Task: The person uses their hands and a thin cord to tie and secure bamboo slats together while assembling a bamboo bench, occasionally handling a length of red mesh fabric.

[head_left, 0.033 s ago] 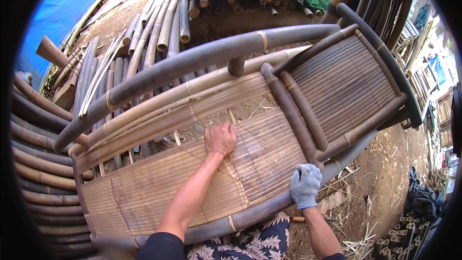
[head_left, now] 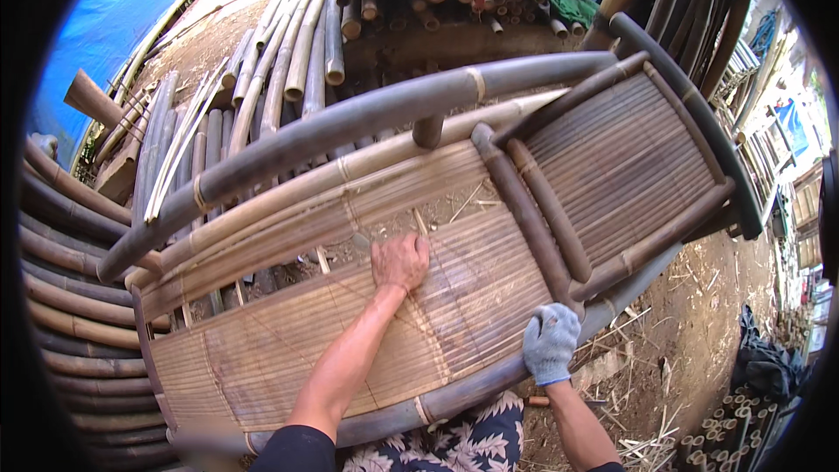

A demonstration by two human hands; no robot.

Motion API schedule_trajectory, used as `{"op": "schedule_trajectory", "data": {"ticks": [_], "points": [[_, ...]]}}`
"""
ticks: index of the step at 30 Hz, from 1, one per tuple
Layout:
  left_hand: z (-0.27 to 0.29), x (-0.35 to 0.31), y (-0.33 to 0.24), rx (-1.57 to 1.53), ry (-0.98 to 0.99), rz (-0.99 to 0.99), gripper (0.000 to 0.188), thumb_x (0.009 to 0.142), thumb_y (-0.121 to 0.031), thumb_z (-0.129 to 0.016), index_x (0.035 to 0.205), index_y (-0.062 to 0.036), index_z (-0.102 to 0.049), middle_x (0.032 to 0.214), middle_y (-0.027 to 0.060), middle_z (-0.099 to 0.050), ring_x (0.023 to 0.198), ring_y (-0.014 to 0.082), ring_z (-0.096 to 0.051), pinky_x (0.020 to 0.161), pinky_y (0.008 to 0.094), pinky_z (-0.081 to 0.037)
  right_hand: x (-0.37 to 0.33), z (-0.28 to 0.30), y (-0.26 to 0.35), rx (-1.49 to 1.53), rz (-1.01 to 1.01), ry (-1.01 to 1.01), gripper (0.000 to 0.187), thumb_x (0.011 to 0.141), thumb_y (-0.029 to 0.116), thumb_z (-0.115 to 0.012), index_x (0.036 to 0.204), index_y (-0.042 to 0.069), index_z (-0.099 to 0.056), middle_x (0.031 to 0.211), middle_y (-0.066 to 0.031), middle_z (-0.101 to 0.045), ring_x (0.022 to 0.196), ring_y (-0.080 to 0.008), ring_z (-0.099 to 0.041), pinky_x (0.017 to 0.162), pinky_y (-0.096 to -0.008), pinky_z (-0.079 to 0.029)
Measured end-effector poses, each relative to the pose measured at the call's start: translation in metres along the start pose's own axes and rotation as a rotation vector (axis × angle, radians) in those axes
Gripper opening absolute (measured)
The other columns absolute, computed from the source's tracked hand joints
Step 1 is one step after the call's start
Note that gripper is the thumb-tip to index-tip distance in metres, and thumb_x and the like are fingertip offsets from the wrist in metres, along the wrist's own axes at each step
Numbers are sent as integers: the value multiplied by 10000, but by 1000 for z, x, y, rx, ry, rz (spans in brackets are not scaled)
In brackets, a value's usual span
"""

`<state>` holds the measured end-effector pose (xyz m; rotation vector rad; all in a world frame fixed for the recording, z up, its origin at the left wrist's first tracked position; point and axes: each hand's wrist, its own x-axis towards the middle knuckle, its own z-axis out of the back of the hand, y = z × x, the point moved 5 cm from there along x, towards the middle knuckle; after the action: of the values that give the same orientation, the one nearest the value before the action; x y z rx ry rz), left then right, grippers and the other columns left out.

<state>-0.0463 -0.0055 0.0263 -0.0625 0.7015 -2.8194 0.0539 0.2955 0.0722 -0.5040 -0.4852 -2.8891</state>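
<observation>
A long bamboo bench [head_left: 568, 236] lies across the view, with a slatted backrest at its right end. My bare left hand [head_left: 400, 262] is closed over the far edge of the slatted seat panel [head_left: 306, 345], fingers curled down and partly hidden. Beyond that edge, a gap shows crosspieces and the ground. A grey knitted glove covers my right hand [head_left: 552, 343], which is closed at the thick front rail [head_left: 476, 387], beside the joint below the backrest. Whatever is inside its fingers is hidden.
A curved dark bamboo armrest [head_left: 350, 122] runs along the far side. Bamboo poles [head_left: 297, 61] lie behind it, and stacked curved poles [head_left: 87, 323] stand at the left. A tool with an orange-brown handle [head_left: 537, 401] lies on the ground near my right forearm.
The bench has shifted very slightly in the view. Both hands keep their places on it.
</observation>
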Motion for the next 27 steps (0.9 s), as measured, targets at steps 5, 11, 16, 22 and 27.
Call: {"op": "schedule_trajectory", "data": {"ticks": [5, 11, 16, 22, 27], "points": [[9, 3, -9, 20, 78, -30, 328, 917, -382, -534, 1052, -107, -652, 1050, 118, -686, 1047, 289, -609, 901, 475, -361, 17, 11, 5, 30, -20, 119, 160, 783, 123, -586, 940, 102, -608, 900, -110, -600, 924, -336, -571, 859, -471, -417], [6, 7, -8, 30, 281, 80, 765, 829, -326, -659, 1467, -51, -337, 1478, 200, -355, 1360, 389, -322, 1149, 511, -232, 36, 16, -3, -46, -95, 222, 119, 766, 114, -580, 880, 116, -611, 825, -99, -596, 837, -320, -593, 752, -457, -442], [64, -71, -60, 77, 314, -48, 703, 821, -244, -662, 1430, -35, -379, 1475, 227, -343, 1365, 410, -313, 1131, 505, -287, 49, 12, -3, -53, -150, 304, 106, 749, 135, -573, 853, 137, -592, 836, -78, -584, 868, -294, -584, 762, -442, -427], [127, -191, -44, -170, 508, 345, 593, 868, -268, -622, 1421, -120, -465, 1493, 289, -350, 1367, 492, -323, 1125, 493, -334, 94, -6, -6, 106, -454, 790, 324, 812, 281, -611, 1076, 93, -610, 900, -170, -614, 847, -368, -605, 804, -503, -483], [229, -316, -1, -67, 493, 816, 343, 832, -283, -642, 1054, -24, -685, 1041, 245, -671, 1000, 402, -628, 900, 465, -497, 515, 59, 58, 470, -19, 76, 766, 741, 354, -748, 1305, -34, -404, 1233, -256, -466, 1157, -393, -458, 1011, -450, -371]]}}
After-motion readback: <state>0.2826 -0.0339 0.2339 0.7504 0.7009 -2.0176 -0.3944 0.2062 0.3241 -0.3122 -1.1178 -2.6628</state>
